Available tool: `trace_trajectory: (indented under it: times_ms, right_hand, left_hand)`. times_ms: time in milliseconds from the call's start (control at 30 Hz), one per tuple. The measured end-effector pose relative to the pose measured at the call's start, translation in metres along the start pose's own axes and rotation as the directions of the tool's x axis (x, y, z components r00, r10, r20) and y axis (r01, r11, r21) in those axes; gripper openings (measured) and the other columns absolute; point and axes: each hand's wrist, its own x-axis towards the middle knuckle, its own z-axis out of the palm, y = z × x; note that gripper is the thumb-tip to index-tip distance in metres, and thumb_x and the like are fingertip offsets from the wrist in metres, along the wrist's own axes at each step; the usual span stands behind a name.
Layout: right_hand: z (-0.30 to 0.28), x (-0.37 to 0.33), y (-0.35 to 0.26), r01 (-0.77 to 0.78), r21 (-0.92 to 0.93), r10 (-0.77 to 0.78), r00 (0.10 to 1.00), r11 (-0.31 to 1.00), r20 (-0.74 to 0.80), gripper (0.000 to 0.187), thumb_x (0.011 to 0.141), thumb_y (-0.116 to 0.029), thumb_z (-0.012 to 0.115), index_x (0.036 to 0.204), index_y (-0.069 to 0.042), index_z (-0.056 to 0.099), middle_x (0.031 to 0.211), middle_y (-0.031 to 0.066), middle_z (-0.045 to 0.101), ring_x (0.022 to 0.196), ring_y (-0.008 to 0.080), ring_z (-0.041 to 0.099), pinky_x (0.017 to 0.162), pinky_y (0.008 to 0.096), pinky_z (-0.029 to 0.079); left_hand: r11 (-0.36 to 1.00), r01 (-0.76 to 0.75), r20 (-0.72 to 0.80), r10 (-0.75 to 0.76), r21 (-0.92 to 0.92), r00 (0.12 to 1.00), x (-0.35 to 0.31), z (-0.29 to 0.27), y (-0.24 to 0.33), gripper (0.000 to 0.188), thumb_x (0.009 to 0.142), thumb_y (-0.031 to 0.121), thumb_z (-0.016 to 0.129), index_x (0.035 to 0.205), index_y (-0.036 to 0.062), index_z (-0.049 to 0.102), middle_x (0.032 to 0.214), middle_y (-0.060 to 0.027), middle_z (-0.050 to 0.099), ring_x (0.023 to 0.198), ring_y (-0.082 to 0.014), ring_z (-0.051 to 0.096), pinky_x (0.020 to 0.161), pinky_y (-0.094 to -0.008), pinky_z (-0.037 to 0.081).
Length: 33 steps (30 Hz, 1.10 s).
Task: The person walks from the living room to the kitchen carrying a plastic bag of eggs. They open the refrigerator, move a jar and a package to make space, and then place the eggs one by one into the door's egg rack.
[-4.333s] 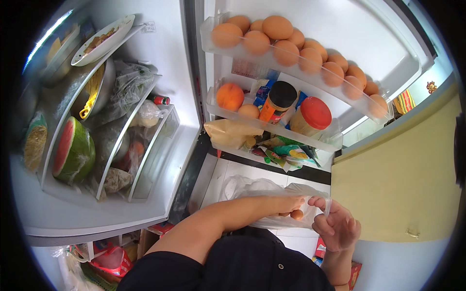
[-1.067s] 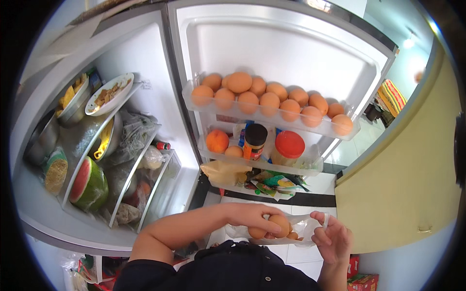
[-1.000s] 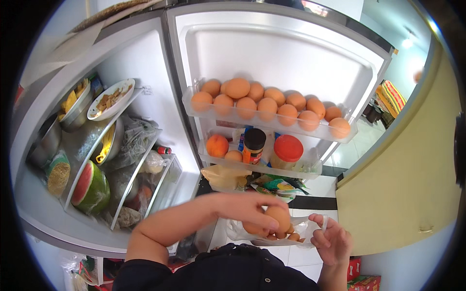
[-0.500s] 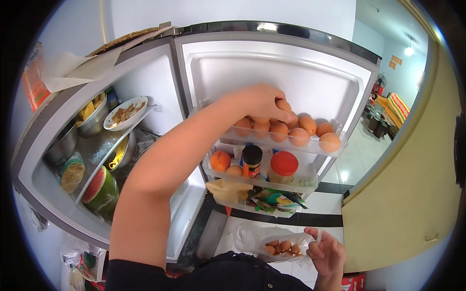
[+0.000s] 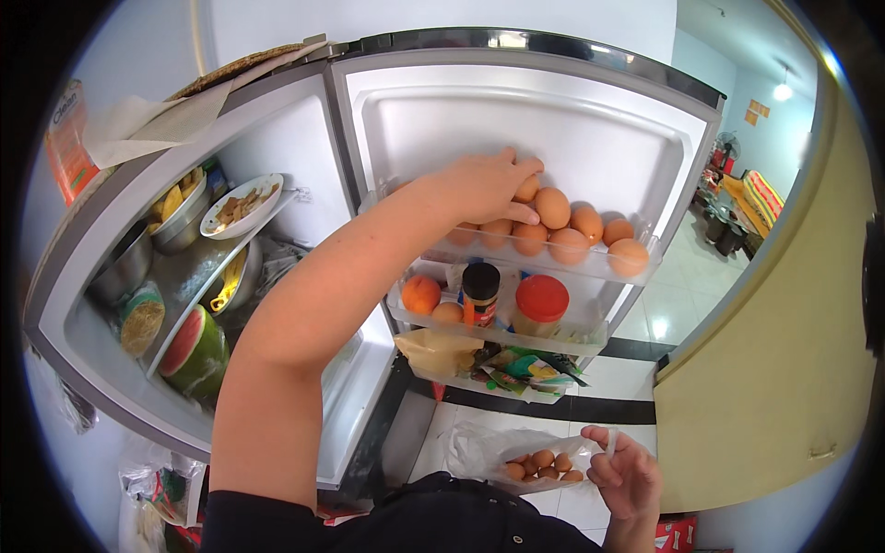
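Observation:
My left hand [image 5: 493, 192] is over the clear egg shelf on the fridge door, thumb and fingers apart. Just beside its fingertips, a brown egg [image 5: 552, 208] rests above the front row, and another egg [image 5: 525, 190] shows partly between thumb and forefinger. Several more eggs [image 5: 569, 245] line the shelf; some at the left are hidden behind my hand. Low at the right, my right hand [image 5: 629, 475] pinches the top of a thin clear plastic bag [image 5: 475, 447]. Several brown eggs [image 5: 544, 458] lie inside the bag.
The lower door shelf holds a peach [image 5: 421, 295], a black-capped jar [image 5: 480, 293] and a red-lidded jar [image 5: 541, 300]. Packets [image 5: 530, 370] fill the shelf below. Inside the fridge are a watermelon piece [image 5: 194, 355], bowls and a plate [image 5: 241, 207]. A yellowish panel [image 5: 765, 369] stands at the right.
My left hand has loosened from an egg and drawn slightly left; that egg now sits uncovered among the others. My right hand still holds the bag, nearly in place.

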Motion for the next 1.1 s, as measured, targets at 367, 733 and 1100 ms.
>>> trace_trajectory:
  times_ms: [367, 733, 1100]
  right_hand:
    - [0.005, 0.014, 0.000, 0.003, 0.003, -0.003, 1.000, 1.000, 0.025, 0.082, 0.078, -0.048, 0.061, 0.122, 0.017, 0.039, 0.057, -0.0028, 0.037, 0.051, 0.0057, 0.030, 0.052, 0.0207, 0.021]
    - [-0.006, 0.025, 0.012, -0.058, 0.140, 0.038, 0.989, 0.988, 0.144, 0.074, 0.079, -0.039, 0.062, 0.124, 0.014, 0.035, 0.130, 0.0202, 0.038, 0.055, 0.0057, 0.037, 0.053, 0.0203, 0.030]
    - [0.018, 0.030, 0.019, -0.161, 0.078, 0.146, 0.975, 0.984, 0.168, 0.079, 0.075, -0.041, 0.064, 0.122, 0.016, 0.035, 0.125, 0.0263, 0.035, 0.053, 0.0041, 0.034, 0.051, 0.0191, 0.026]
  left_hand:
    - [0.963, -0.185, -0.178, 0.220, 0.196, 0.959, -0.010, 0.014, -0.017, 0.056, 0.081, 0.045, 0.057, 0.125, 0.0103, 0.045, 0.114, -0.0131, 0.049, 0.102, -0.0322, 0.051, 0.088, -0.0398, 0.041]
    - [0.757, -0.333, -0.420, 0.086, -0.562, 0.903, -0.101, 0.039, 0.015, 0.015, 0.086, 0.011, 0.058, 0.100, 0.0048, 0.057, 0.096, -0.0022, 0.053, 0.083, -0.0101, 0.056, 0.068, -0.0248, 0.048]
    - [0.413, 0.350, 0.490, 0.305, -0.840, 0.816, -0.211, 0.323, 0.138, 0.031, 0.083, 0.017, 0.053, 0.111, 0.0044, 0.055, 0.100, -0.0124, 0.062, 0.095, -0.0283, 0.059, 0.081, -0.0351, 0.045]
